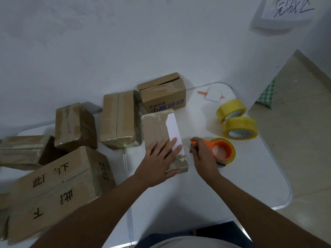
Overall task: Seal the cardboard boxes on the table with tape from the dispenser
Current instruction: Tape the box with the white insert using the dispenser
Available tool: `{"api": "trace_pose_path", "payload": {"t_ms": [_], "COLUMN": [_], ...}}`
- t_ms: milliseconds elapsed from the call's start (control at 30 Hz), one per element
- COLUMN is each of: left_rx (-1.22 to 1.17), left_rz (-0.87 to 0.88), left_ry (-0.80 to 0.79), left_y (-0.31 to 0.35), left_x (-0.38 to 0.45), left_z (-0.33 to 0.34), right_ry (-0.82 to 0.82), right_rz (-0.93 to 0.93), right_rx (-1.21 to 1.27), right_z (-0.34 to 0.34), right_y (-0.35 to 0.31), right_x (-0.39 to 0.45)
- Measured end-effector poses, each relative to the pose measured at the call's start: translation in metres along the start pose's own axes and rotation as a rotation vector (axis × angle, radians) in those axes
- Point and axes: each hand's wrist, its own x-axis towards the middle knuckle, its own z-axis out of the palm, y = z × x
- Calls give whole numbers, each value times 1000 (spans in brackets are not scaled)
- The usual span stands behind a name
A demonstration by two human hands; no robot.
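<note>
Two hands at work. My left hand (161, 154) lies flat, fingers straight and spread, pressing the near end of the small brown cardboard box with a white label (163, 138) on the white worktop (232, 185). The box's long axis runs away from me. My right hand (202, 154) sits just right of the box, fingers curled round the handle of the orange tape dispenser with its yellowish roll (222, 151), so it is the nearer one. Judgement: the dispenser must cross leftward onto the box's top seam.

From my remote feed: white tabletop (232, 185) against a pale wall (107, 42), handwritten paper sign (290, 8) upper right, beige tiled floor (300, 140) beside.
</note>
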Motion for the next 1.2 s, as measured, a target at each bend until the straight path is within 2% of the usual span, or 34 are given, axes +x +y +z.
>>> {"api": "trace_pose_path", "payload": {"t_ms": [167,300,533,667,733,833,1000,1200], "left_rx": [10,8,14,1,0,1,-5,-17], "left_rz": [3,3,-5,-3,-3,4,6,9], "left_ry": [0,8,6,10,16,20,16,20], "left_y": [0,0,-2,-2,-2,-2,0,1], "left_x": [1,2,2,1,2,2,2,2], "left_z": [2,2,4,5,6,5,4,-1], "right_ry": [-27,-18,-106,-19,-83,-228,-356,-499], "right_rz": [-51,70,173,319,282,131,47,155], "right_rx": [-16,57,69,224,265,147,28,-162], "right_z": [19,25,35,24,17,20,8,7], "right_y": [-4,-3,4,0,-3,-11,-15,-28], "right_x": [1,4,4,-9,-24,-44,-40,-21]}}
